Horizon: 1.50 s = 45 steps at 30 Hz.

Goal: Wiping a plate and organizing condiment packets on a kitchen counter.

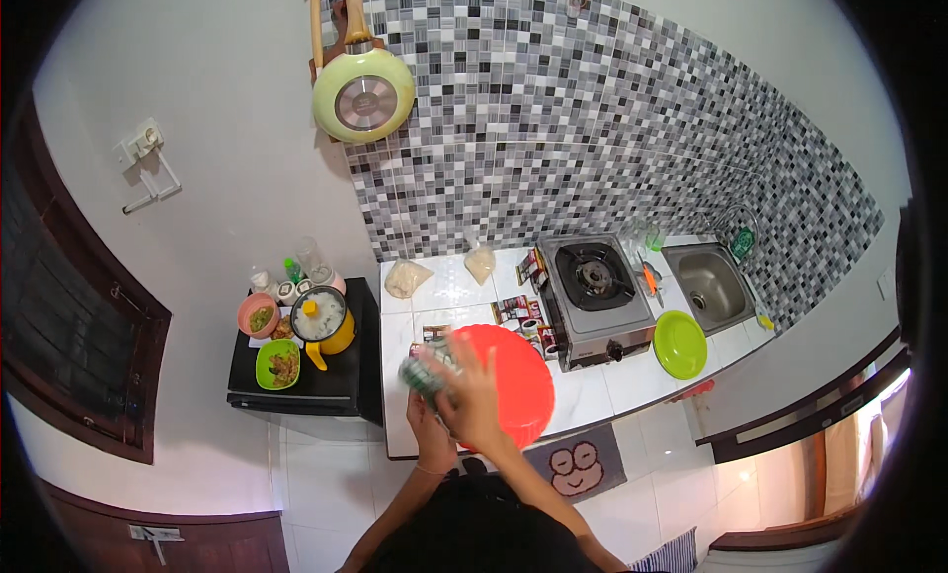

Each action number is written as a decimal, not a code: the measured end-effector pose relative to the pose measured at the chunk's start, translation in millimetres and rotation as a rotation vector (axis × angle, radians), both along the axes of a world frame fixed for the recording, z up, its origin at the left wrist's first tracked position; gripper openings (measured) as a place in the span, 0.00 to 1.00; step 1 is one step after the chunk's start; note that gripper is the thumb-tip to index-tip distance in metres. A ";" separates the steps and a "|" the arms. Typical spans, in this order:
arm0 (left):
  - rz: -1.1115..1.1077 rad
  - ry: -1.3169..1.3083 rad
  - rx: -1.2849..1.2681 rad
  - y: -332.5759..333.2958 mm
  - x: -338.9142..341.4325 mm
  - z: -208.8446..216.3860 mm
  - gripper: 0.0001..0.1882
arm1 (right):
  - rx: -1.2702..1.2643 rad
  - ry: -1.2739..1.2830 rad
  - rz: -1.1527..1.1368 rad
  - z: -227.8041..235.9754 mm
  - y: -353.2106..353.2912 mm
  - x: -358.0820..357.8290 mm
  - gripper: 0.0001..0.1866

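Note:
A small green-and-white bundle [423, 375], a packet or a folded cloth, is tilted above the counter's front edge. My left hand [431, 437] is closed around its lower end. Fingers stretched and slightly blurred, my right hand [472, 400] lies against the bundle's right side, hiding part of it. Beneath and behind my hands is a round red plastic basin or lid [521, 385]; my right hand covers its left part. Several small printed sachets [517, 308] lie behind it on the white tiled counter [583, 393].
A single-burner stove [595, 277], a lime-green plate [681, 344] and a steel sink [709, 289] extend rightward. Two bags of pale grains [406, 278] sit by the wall. Left, a black cabinet [360, 366] holds a yellow pot [326, 321] and food bowls. A pan [363, 94] hangs above.

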State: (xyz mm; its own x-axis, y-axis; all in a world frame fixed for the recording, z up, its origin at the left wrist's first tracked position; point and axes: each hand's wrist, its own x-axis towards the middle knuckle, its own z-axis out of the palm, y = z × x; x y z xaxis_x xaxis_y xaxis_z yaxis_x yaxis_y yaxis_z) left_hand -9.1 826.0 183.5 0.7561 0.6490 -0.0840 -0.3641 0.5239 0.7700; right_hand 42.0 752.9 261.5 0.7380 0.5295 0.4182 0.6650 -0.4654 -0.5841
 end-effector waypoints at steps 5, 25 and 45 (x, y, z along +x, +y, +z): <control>-0.086 -0.065 -0.080 34.6 2.6 22.8 0.13 | -0.014 -0.134 0.221 -34.9 -23.4 -22.2 0.30; 0.003 -0.013 0.479 12.5 -31.6 83.8 0.12 | 0.607 0.399 -0.132 -30.8 -37.0 113.5 0.13; -1.076 0.410 0.816 57.5 -24.4 96.2 0.26 | 0.148 -0.423 0.235 52.0 -29.4 50.8 0.09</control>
State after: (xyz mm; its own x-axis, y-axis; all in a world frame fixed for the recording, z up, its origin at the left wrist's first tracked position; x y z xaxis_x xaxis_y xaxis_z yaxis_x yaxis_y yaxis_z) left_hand -33.5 883.6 279.7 0.9199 -0.2497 -0.3024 0.2439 -0.2397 0.9397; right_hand 92.8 723.4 313.5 0.3559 0.5732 0.7381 0.9344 -0.2073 -0.2896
